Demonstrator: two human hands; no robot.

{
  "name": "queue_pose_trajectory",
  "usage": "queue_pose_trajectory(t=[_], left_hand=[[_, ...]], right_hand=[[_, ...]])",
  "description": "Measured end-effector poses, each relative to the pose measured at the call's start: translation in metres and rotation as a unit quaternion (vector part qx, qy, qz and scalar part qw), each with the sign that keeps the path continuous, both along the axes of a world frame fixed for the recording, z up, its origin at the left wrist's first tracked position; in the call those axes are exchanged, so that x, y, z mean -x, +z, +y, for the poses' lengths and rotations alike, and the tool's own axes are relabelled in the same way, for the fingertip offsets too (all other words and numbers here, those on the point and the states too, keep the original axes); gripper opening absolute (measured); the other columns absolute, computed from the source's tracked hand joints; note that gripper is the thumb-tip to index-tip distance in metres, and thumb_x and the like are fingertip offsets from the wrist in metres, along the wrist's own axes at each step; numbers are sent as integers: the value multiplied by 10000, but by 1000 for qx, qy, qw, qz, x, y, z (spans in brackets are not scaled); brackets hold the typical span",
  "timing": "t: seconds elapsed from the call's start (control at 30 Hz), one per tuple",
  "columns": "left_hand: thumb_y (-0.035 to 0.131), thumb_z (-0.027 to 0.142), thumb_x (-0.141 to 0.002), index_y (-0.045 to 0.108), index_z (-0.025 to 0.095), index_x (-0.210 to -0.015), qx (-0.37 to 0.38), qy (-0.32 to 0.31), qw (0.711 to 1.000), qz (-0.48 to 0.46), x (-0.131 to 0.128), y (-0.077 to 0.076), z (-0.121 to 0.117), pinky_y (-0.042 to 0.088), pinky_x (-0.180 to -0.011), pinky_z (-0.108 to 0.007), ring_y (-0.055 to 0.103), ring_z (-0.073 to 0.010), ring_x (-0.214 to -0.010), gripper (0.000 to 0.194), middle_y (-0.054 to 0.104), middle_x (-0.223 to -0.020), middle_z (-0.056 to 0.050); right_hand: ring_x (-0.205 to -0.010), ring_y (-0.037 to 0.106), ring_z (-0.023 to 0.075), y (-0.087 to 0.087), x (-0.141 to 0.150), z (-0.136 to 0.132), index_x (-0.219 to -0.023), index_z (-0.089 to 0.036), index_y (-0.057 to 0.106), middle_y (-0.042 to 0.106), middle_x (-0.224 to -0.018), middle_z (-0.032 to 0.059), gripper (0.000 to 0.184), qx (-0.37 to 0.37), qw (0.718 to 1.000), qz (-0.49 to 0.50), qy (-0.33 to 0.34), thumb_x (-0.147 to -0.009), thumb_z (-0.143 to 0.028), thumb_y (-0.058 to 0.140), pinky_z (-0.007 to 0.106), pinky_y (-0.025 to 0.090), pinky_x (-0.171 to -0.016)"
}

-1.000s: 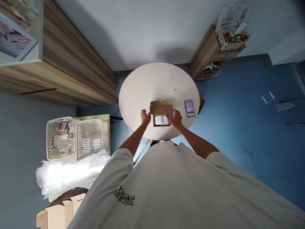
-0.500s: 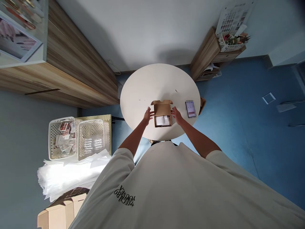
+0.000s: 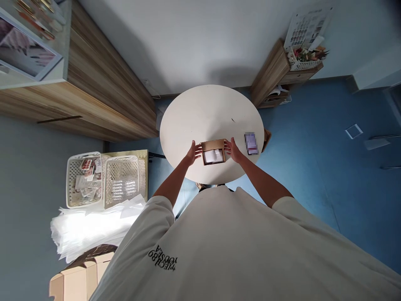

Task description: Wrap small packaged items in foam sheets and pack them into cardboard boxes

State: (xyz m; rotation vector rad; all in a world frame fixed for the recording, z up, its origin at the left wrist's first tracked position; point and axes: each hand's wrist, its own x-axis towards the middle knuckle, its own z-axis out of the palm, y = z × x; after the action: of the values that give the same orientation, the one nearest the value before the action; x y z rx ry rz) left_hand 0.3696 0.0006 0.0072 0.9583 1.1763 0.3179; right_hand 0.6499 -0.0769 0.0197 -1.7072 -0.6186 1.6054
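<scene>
A small brown cardboard box (image 3: 214,161) sits on the round white table (image 3: 203,113) near its front edge, with white packets inside. Its lid flap (image 3: 213,144) stands raised at the far side. My left hand (image 3: 193,151) grips the lid's left end with fingers and thumb. At the lid's right end my right hand (image 3: 234,150) grips it the same way. Both hands flank the box.
A phone (image 3: 251,142) lies on the table right of the box. Two white baskets (image 3: 103,180) of small items, a stack of clear bags (image 3: 84,232) and a carton (image 3: 75,280) are at the left. Wooden cabinets stand at the left and at the back right.
Both hands moved from the box's sides up to the lid. The lid, lying flat back a second ago, now stands raised.
</scene>
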Motion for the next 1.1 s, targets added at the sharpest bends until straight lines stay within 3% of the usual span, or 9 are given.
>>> queue_pose_trajectory(t=[0.13, 0.33, 0.57, 0.67, 0.77, 0.9, 1.0, 1.1], left_hand=[[326, 922, -914, 692, 234, -1349, -17, 2, 1000, 5, 5, -1, -5, 521, -1012, -444, 623, -336, -1340, 892, 635, -1509, -159], [694, 681, -840, 764, 203, -1210, -83, 39, 995, 41, 5, -3, -39, 526, -1022, -467, 648, -332, -1254, 608, 744, -1281, -135], [650, 575, -900, 770, 226, -1219, -78, 47, 995, 39, -3, -4, -53, 567, -1003, -458, 664, -304, -1228, 488, 741, -1285, -113], [676, 498, -903, 756, 203, -1241, -88, 27, 994, 58, -4, -8, -54, 566, -1019, -466, 674, -316, -1223, 456, 737, -1307, -130], [718, 387, -884, 680, 205, -1371, -133, -30, 985, 105, -2, -16, -64, 570, -1018, -461, 653, -324, -1274, 521, 654, -1450, -161], [683, 305, -911, 504, 226, -1559, -207, -95, 955, 189, 0, -23, -86, 542, -1075, -472, 615, -323, -1337, 677, 545, -1554, -185], [608, 294, -962, 465, 251, -1593, -245, -122, 929, 251, -4, -22, -100, 503, -1129, -518, 565, -345, -1405, 649, 539, -1562, -180], [526, 220, -966, 425, 268, -1640, -330, -182, 879, 292, -8, -17, -109, 319, -1270, -608, 367, -359, -1582, 683, 430, -1688, -154]], right_hand=[[-1362, 578, 335, 3, 1, -4, -1386, -265, 688, 648, -1488, 111, 916, -4, 1000, -27, 0, -912, -922, 260, 492, 428, -1141], [-1313, 569, 297, 4, 7, -34, -1247, -262, 728, 681, -1399, 79, 634, -42, 993, -100, 37, -936, -756, 480, 434, 485, -1077], [-1286, 584, 280, -5, 14, -40, -1305, -257, 706, 667, -1398, 75, 564, -60, 993, -100, 34, -968, -660, 502, 422, 514, -1061], [-1285, 604, 290, -13, 13, -43, -1339, -242, 703, 663, -1420, 95, 538, -70, 982, -148, 89, -982, -595, 508, 441, 493, -1105], [-1346, 578, 303, -23, 13, -55, -1416, -229, 666, 605, -1508, 124, 521, -70, 957, -234, 153, -965, -463, 554, 456, 470, -1145], [-1460, 481, 337, -37, 16, -77, -1513, -194, 594, 500, -1610, 159, 601, -81, 904, -350, 231, -935, -357, 573, 494, 426, -1194], [-1448, 484, 350, -40, 20, -90, -1585, -204, 517, 481, -1625, 160, 651, -81, 877, -391, 267, -952, -351, 549, 511, 439, -1175], [-1409, 507, 363, -40, 24, -96, -1637, -225, 452, 496, -1612, 158, 672, -85, 856, -419, 291, -977, -339, 514, 519, 451, -1142]])
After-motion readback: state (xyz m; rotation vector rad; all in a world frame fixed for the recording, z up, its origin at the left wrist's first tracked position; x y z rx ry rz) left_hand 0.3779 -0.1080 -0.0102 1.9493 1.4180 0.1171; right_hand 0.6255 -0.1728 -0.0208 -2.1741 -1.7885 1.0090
